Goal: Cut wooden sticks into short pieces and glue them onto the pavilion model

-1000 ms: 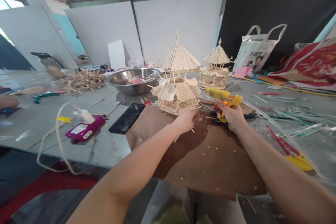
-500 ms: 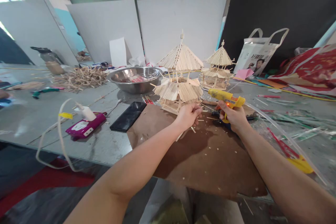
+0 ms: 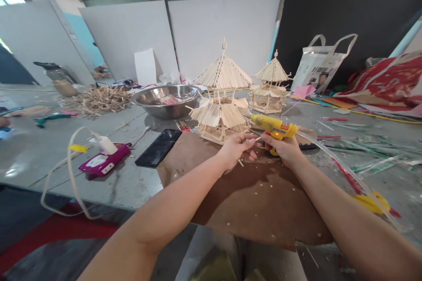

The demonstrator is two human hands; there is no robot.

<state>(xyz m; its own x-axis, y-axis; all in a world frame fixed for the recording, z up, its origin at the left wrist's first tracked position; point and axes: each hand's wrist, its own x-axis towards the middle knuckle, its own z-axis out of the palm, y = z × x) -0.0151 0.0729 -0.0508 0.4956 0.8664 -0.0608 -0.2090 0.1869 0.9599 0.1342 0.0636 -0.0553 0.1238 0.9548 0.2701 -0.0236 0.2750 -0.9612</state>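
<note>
My right hand [image 3: 282, 147] is wrapped round a yellow hot glue gun [image 3: 273, 126], its nozzle pointing left toward the larger stick pavilion. A clear glue stick [image 3: 321, 144] trails from the gun's back. Close beside it, my left hand [image 3: 238, 150] pinches a short thin wooden stick [image 3: 257, 139], and the right fingertips are at the stick's other end. Just behind the left hand stands the larger pavilion model [image 3: 224, 114], built of pale sticks with two tiers of roof. A smaller pavilion model [image 3: 271, 90] stands farther back to the right.
Brown board [image 3: 263, 210] with scraps lies under my hands. Leftward are a black phone [image 3: 158, 148], a purple power strip [image 3: 105, 160] with a looping white cable, a steel bowl [image 3: 166, 101] and a stick heap [image 3: 102, 101]. Glue sticks [image 3: 379, 162] and yellow-handled scissors [image 3: 372, 203] lie right.
My hands have come together, the right one moving left with the glue gun. The short stick now shows between the fingers of both hands. The view has shifted slightly.
</note>
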